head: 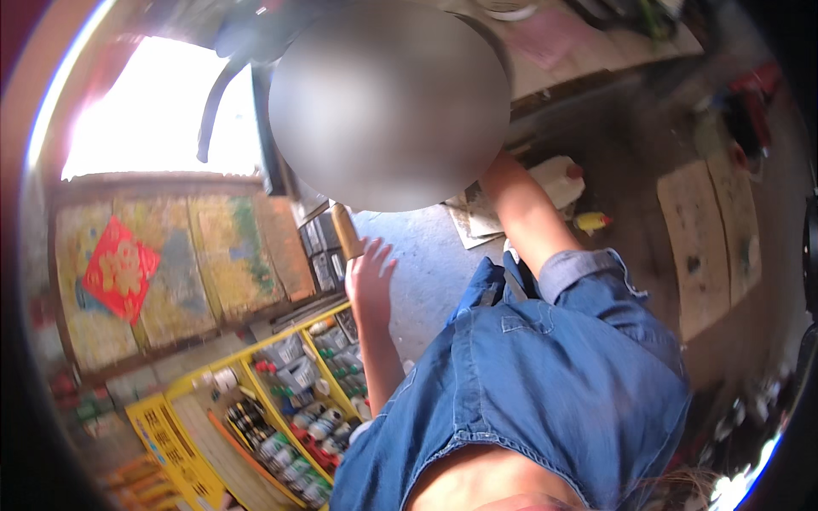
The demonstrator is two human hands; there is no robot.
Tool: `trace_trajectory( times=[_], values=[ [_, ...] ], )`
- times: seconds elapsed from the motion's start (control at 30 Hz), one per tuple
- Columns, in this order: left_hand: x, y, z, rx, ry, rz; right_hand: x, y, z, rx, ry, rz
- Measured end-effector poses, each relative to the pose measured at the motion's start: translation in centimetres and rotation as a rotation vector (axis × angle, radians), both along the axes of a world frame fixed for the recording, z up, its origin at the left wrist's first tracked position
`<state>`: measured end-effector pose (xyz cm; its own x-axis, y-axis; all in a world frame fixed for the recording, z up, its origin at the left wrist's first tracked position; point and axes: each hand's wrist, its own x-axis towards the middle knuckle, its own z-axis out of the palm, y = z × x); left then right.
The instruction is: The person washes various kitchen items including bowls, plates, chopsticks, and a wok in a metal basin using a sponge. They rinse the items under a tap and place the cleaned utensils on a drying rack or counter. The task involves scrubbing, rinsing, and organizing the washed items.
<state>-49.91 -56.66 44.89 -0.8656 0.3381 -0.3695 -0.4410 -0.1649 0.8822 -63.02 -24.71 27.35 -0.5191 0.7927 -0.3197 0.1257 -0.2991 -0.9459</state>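
Observation:
My left hand [372, 259] is raised left of centre, its fingers apart, beside the lower end of a brown wooden piece [346, 231]; whether they touch, I cannot tell. My right forearm [524, 204] reaches up from a rolled denim cuff [585, 271] and passes under a large blurred oval, which hides my right hand and whatever is near it. Next to that forearm are a whitish plastic jug with a reddish cap [557, 182] and a small yellow bottle with a red tip [591, 221]. Papers or boards [476, 220] lie behind the arm.
A yellow rack [255, 364] of bottles stands at lower left, below a painted wooden panel [211, 249] bearing a red paper diamond [121, 271]. Flattened cardboard [696, 249] lies on the dark floor at right. A pale counter [601, 57] edges the top right.

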Motion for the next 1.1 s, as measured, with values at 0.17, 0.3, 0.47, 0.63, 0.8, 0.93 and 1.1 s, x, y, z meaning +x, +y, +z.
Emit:
trace_trajectory(
  times=[0.17,0.3,0.47,0.63,0.8,0.93,1.1],
  values=[
    [-2.9,-1.6,0.6,0.097,0.044,-0.039,-0.9,-0.4,-0.4,-0.072,-0.04,-0.021],
    [-5.1,-1.8,1.1,-0.039,0.036,-0.163,-1.2,-0.7,-0.3,-0.154,-0.041,-0.026],
    [-7.2,-2.6,0.3,-0.036,0.016,-0.196,-0.8,-1.0,-0.5,-0.238,-0.017,-0.015],
    [-3.4,0.9,0.7,0.421,-0.112,-0.069,-1.0,-1.3,-2.8,-0.311,-0.042,-0.041],
    [-4.1,5.2,-12.8,-0.293,0.178,-0.299,-2.2,-0.3,-7.3,-0.365,-0.198,-0.165],
    [-12.0,11.5,-24.3,-0.323,0.247,-0.445,-1.6,-2.9,1.3,-0.552,-0.179,-0.162],
    [-16.3,16.7,-31.3,0.378,-0.375,-0.388,-1.5,-1.4,-3.4,0.564,-0.116,0.281]
  ],
)
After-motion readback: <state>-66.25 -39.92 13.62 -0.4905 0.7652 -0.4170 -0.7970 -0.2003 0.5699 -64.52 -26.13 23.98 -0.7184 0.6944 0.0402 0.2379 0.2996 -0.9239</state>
